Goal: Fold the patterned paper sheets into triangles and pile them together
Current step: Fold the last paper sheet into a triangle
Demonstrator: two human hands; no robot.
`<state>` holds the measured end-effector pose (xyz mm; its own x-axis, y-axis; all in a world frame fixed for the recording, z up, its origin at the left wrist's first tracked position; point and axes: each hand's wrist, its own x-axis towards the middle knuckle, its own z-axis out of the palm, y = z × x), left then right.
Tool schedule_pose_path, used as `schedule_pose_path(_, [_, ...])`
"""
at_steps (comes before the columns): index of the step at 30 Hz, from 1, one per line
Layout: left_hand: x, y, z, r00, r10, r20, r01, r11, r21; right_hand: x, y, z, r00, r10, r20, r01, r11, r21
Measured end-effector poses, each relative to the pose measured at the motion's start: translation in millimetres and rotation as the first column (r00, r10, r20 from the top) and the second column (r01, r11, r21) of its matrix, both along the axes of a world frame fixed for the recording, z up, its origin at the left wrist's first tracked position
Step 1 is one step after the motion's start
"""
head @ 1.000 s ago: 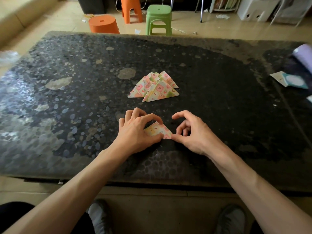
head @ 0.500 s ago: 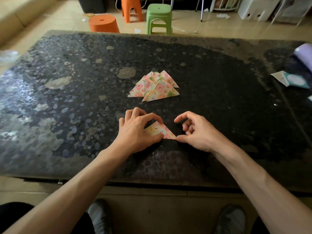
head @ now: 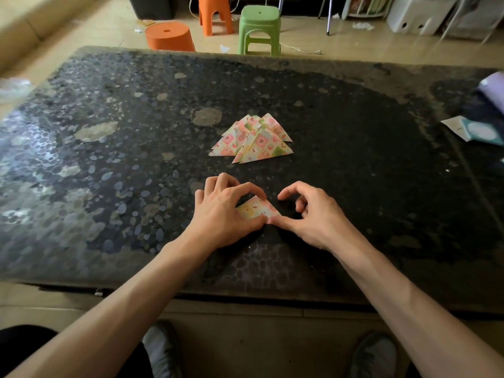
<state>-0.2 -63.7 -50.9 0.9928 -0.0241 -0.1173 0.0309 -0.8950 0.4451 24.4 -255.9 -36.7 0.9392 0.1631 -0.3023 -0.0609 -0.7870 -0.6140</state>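
Triangle (head: 257, 211) pinned flat on the counter (head: 109, 186) under my fingers.
Its long edge runs roughly left to right on the near side, with the apex pointing away from me. My left hand (head: 223, 214) hides the left corner, forefinger curled onto the apex and thumb pressing the long edge. My right hand (head: 313, 216) presses its thumb tip on the right corner, its other fingers curled clear. Beyond lies the pile (head: 253, 140), apart from both hands. A card (head: 474, 130) sits far right, and stools (head: 259, 28) stand on the floor behind.

No legible text anywhere; perhaps print on the teal card (head: 481, 131), too blurred.
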Motion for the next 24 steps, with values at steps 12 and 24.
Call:
schedule_pose_path(12, [-3.1, 5.0, -1.3, 0.999, 0.004, 0.033, -0.003, 0.999, -0.046, -2.6, 4.6, 2.2, 0.985, 0.175, 0.006, -0.173, 0.978, -0.112])
schedule_pose_path(24, [-4.6, 6.5, -4.3, 0.995, 0.078, 0.054, -0.074, 0.994, -0.076, -3.8, 15.3, 2.4, 0.995, 0.096, -0.013, -0.097, 0.984, -0.148])
